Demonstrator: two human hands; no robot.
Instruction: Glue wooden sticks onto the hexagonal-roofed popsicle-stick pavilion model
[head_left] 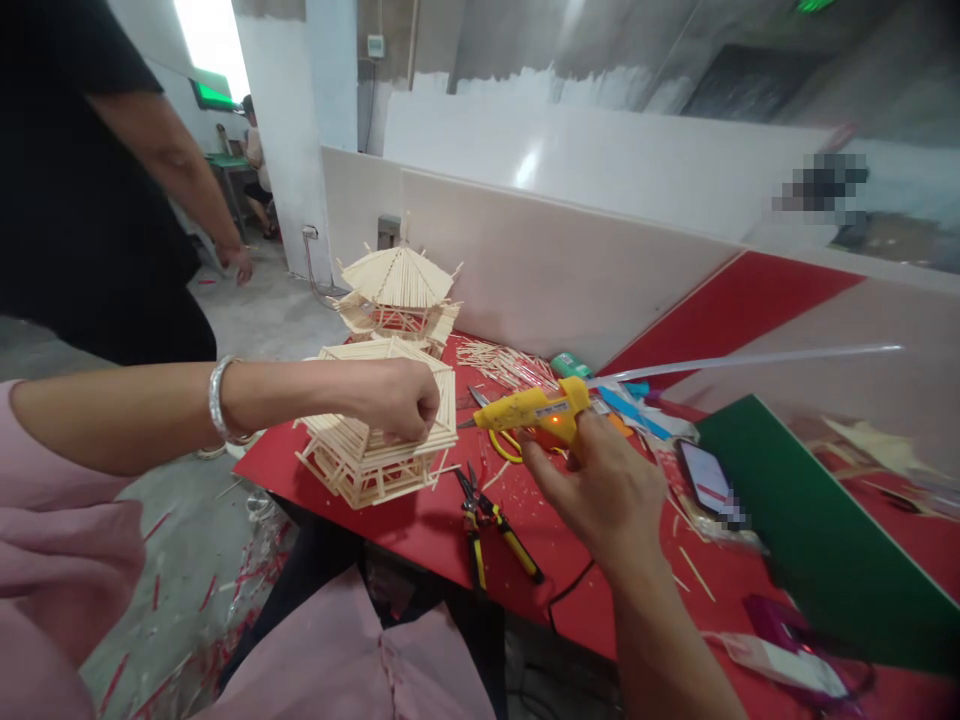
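Fingers (pixel 546 470) of your right hand (pixel 607 495) closed around glue gun (pixel 536 408); left hand (pixel 397 400) curled tight on stick model (pixel 375 455). Brace model firmly; bring nozzle in level.

Left hand (pixel 397 400) lies curled on the stick pavilion (pixel 375 450); fingertips tucked under, can't tell if they pinch anything. Glue gun (pixel 536 410) handle is lost inside the right hand (pixel 600 490); yellow scissors (pixel 504 446) half hidden behind it. Phone (pixel 709 480) screen partly pixelated. Person in black (pixel 75 200) cut off by top & left edges. Green board (pixel 825 540) runs off the right edge. Purple thing (pixel 787 640) nr the bottom edge: too blurred to name.
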